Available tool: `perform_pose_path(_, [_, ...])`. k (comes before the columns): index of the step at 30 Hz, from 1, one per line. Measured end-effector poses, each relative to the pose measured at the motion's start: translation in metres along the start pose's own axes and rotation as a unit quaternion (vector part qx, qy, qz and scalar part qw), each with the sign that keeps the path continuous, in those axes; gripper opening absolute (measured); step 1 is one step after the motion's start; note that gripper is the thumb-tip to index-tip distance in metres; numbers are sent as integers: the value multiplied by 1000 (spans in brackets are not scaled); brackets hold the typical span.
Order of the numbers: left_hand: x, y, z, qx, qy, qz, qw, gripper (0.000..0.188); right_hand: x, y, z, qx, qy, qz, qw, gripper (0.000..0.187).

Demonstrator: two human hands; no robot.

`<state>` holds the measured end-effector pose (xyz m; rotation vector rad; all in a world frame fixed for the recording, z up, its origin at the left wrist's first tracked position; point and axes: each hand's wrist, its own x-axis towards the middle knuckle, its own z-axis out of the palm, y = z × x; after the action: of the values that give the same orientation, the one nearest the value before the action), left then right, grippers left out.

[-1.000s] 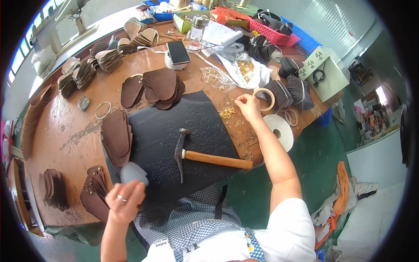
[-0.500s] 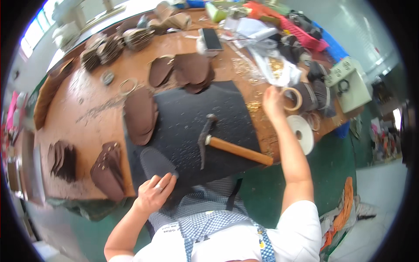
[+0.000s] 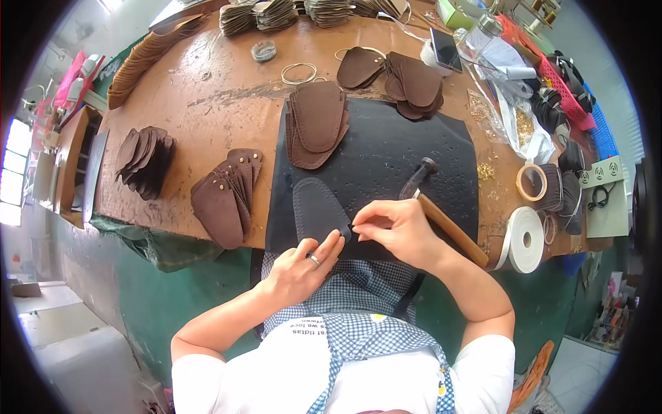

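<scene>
Centrally, a dark leather piece [image 3: 318, 208] is laid flat on the near edge of the black mat [image 3: 414, 155]. Its lower right corner is pinched by the right hand [image 3: 398, 231], thumb and forefinger pressed together. Its near edge is touched by the fingertips of the left hand [image 3: 301, 265], whose fingers are held loosely together and extended. A hammer [image 3: 441, 214] is lain just beside the right hand, its handle partly hidden by the wrist. Farther up the mat a stack of brown pieces [image 3: 316, 124] is set. A tape roll [image 3: 524, 239] is stood at the table edge [image 3: 172, 228], well apart to the right.
</scene>
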<state>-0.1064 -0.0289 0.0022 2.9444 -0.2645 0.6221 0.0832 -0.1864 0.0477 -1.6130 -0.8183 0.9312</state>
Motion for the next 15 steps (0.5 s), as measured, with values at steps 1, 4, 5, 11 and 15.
perform_pose_path(1, [2,1,-3,-14,-27,-5,1000,56,3,5,4,-8,-14,5,1000,10])
perform_pose_path(4, [5,-3,-4,-44,-57,-13,997,65,8,9,9,-35,-29,15,999,11])
perform_pose_path(5, [5,-4,-4,-60,-61,-14,996,70,9,10,10,-53,-34,17,998,11])
perform_pose_path(11, [-5,-3,-2,-39,-42,12,998,53,15,16,15,-213,-44,-93,972,9])
perform_pose_path(15, [-4,0,-2,-33,-30,-2,999,68,15,15,16,-214,-42,-76,973,8])
